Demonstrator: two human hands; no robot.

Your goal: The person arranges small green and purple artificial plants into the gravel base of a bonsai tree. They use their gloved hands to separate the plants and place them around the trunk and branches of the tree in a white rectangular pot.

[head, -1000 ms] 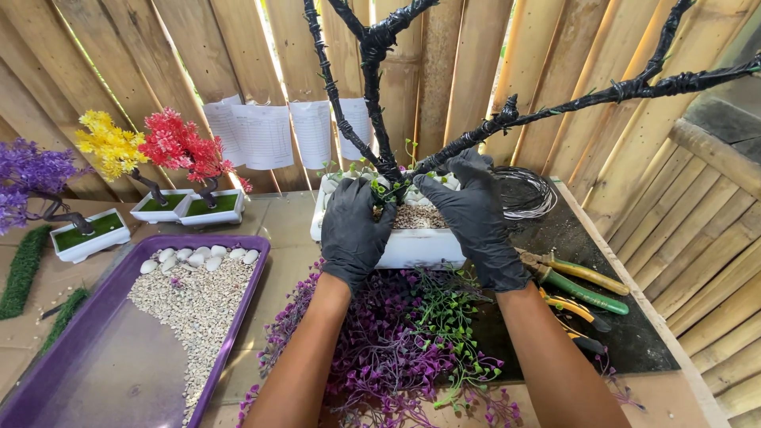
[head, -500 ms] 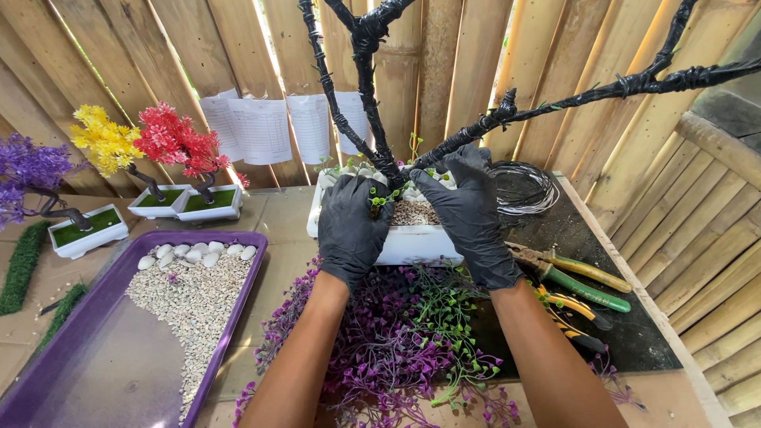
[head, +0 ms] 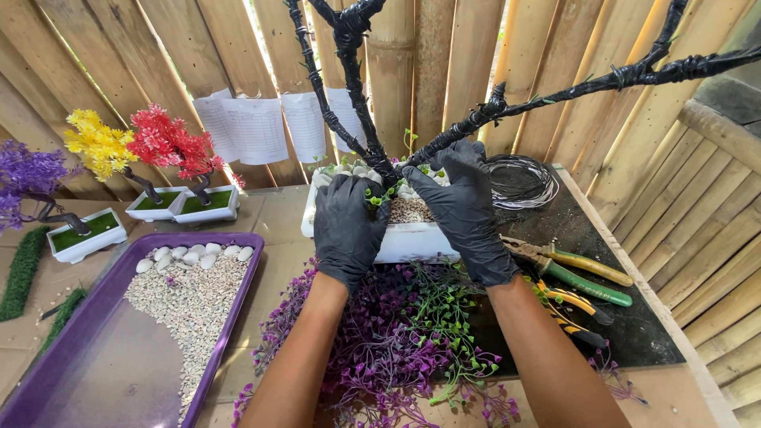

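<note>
Both my hands wear black gloves and rest over a white rectangular planter (head: 400, 242) filled with pebbles. A bare tree of black wrapped wire (head: 361, 103) rises from it, its branches spreading up and to the right. My left hand (head: 346, 226) pinches a small green sprig (head: 374, 198) at the base of the trunk. My right hand (head: 464, 210) lies against the trunk base on the other side, fingers curled toward the same spot. A heap of purple and green artificial foliage (head: 396, 333) lies in front of the planter, between my forearms.
A purple tray (head: 111, 372) with gravel and white stones sits at the left. Small finished trees in yellow (head: 99, 143), red (head: 170, 143) and purple (head: 28, 178) stand in white pots behind it. A wire coil (head: 519, 182) and pliers (head: 579, 277) lie to the right.
Both hands have stayed at the trunk base, shifting only slightly as the fingers work the green sprig. The view has tilted a little.
</note>
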